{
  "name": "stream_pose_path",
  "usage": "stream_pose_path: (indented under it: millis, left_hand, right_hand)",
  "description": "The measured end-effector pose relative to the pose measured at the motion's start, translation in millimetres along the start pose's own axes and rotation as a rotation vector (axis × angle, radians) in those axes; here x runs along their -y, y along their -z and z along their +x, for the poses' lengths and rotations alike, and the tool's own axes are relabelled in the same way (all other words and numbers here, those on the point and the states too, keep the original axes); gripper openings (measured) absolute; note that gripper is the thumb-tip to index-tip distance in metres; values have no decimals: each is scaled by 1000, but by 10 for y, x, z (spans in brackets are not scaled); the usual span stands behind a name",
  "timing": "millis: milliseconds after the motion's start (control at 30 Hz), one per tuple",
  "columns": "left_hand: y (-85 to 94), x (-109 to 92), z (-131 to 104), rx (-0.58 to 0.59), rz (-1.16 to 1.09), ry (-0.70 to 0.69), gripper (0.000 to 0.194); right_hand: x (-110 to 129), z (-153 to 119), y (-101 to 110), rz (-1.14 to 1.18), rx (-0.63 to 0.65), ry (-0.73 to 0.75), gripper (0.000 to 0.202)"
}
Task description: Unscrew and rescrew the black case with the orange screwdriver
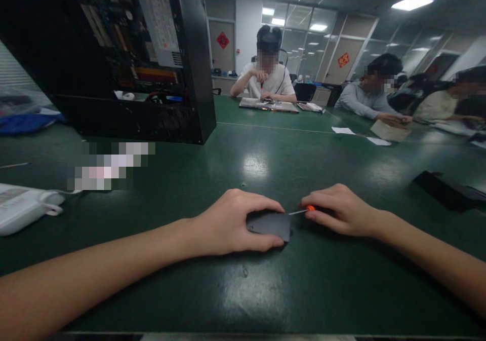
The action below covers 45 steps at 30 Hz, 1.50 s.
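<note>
A small dark grey box-like piece [270, 225] with a screw hole near its left end lies on the green table [182, 290]. My left hand [235, 224] grips it from the left, thumb along the near side and fingers along the far side. From the right, my right hand [341, 210] pinches the orange handle of a screwdriver [310, 209]. Its thin metal shaft points left, and the tip meets or nearly meets the piece's far right corner; whether it is inserted I cannot tell.
An opened black computer case [193, 77] stands at the back left. A white device [23, 206] with a cable lies left, a black object [450, 191] right. Across the table a person [283, 80] works over a flat panel [268, 106]; other people sit at the right.
</note>
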<state>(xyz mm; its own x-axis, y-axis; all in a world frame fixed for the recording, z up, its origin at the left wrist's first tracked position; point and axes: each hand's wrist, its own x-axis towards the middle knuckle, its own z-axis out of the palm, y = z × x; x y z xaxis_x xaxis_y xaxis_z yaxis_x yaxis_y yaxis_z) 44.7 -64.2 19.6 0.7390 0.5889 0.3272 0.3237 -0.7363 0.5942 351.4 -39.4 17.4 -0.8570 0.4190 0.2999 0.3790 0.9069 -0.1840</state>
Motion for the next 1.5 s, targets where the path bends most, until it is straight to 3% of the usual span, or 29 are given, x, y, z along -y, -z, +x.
stream_pose_path:
  millis: [200,400,633,1067,1500]
  left_hand:
    - [83,17,-4,11,20,-14,45]
    - [181,37,-34,59,36,0,48]
    - [75,4,8,-64,79,79,43]
    - [49,33,0,-63,53,38,41]
    - [47,29,-5,-64,50,40,40]
  right_hand:
    - [131,17,-33,91,18,-63,25]
    - [138,-51,91,113,23,19,30]
    - [146,-129,218,-38,39,39,39]
    - [12,-251,470,63,32,4,25]
    - [107,-223,441,80,48,12,23]
